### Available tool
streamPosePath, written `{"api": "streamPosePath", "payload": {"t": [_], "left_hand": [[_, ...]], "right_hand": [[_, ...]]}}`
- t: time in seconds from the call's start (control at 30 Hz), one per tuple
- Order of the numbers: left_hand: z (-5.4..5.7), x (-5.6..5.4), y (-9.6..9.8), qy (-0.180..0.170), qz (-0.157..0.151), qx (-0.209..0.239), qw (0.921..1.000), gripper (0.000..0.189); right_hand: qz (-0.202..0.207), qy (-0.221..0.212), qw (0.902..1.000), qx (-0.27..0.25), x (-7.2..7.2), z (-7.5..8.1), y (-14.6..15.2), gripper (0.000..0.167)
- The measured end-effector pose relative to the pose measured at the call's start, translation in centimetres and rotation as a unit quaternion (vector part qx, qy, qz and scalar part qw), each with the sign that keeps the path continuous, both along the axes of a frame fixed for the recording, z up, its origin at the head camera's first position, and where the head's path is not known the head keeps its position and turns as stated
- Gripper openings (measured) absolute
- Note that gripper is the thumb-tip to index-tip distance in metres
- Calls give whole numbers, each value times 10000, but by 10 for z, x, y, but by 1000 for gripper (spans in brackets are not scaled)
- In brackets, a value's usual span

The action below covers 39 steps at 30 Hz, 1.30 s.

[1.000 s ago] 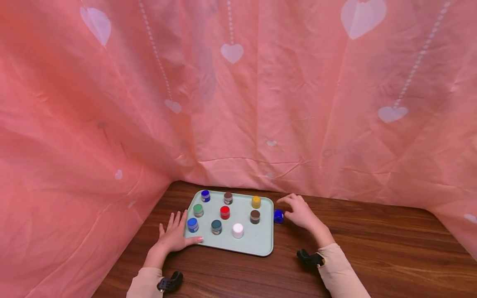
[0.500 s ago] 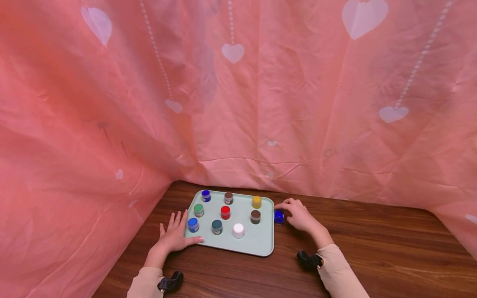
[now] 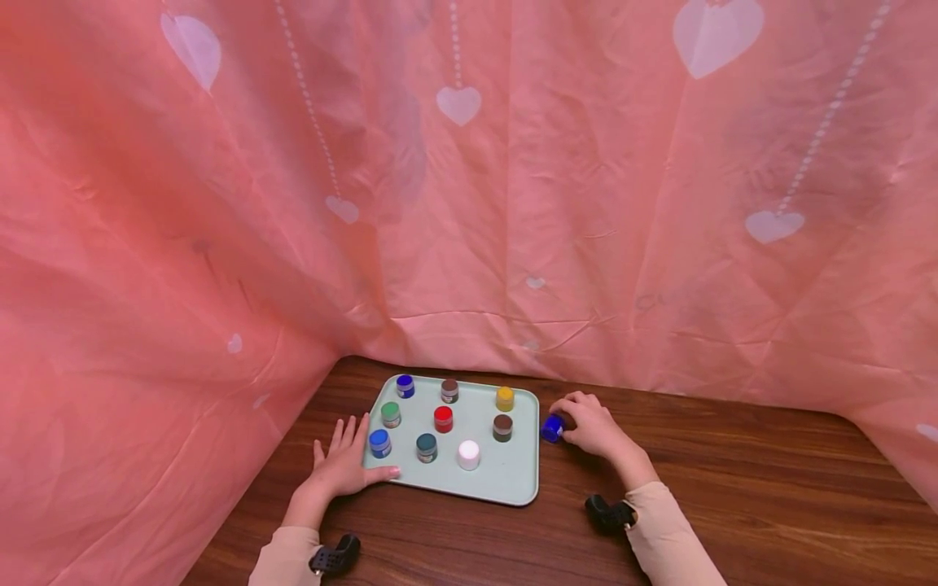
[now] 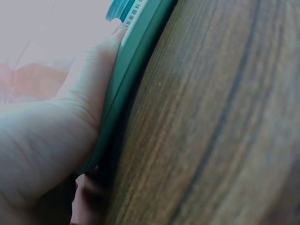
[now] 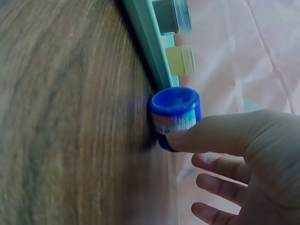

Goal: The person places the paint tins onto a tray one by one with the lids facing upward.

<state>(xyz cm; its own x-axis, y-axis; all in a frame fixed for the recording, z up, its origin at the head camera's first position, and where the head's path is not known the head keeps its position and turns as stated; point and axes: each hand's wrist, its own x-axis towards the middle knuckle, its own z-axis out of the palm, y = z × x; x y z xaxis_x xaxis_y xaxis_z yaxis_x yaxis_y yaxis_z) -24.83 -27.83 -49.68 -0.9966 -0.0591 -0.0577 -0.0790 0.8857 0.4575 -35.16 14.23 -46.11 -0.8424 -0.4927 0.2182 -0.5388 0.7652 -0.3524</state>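
My right hand (image 3: 592, 423) is just right of the tray, with its thumb on the label of a dark blue paint jar (image 5: 174, 117) and its index finger curled over the far side. The jar lies tipped, its lid facing away from the palm, close to the tray's right rim. My other fingers are loosely bent beside it. My left hand (image 3: 343, 464) rests at the left end of the pale green tray (image 3: 506, 484), fingers spread and straight along the edge. Its thumb (image 4: 89, 70) lies over the front rim, near a paint jar (image 4: 121, 10).
Several small paint jars stand upright on the tray, including a red jar (image 3: 443, 419), a white jar (image 3: 468, 455) and a yellow jar (image 3: 505, 398). The brown wooden table (image 3: 733, 480) extends to the right. A pink curtain (image 3: 586, 244) hangs behind and at the left.
My right hand's fingers have come down around the dark blue jar, which has turned and shifted slightly right, away from the tray. The left hand and the tray have stayed put.
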Motion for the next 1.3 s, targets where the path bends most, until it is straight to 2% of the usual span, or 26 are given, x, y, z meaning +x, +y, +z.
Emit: {"api": "streamPosePath", "payload": {"t": [0.27, 0.57, 0.77, 0.9, 1.13, 1.3], "left_hand": [[2, 0, 0, -89, -3, -79, 9999, 128], [-3, 1, -2, -14, -28, -14, 10000, 132], [-5, -1, -3, -56, -12, -65, 10000, 131], [-2, 0, -2, -109, 3, -84, 9999, 129], [0, 0, -1, -126, 23, -92, 9999, 127], [5, 2, 1, -115, 28, -160, 9998, 127]], "right_hand": [[-208, -353, 9991, 100, 0, 2, 5, 27], [-115, -587, 9981, 138, 2, 4, 8, 27], [51, -317, 9995, 48, -2, 4, 8, 27], [141, -124, 9998, -26, -4, 3, 9, 29], [-208, -15, 9998, 54, -6, 5, 9, 34], [-350, 630, 9974, -27, -5, 5, 6, 32]]}}
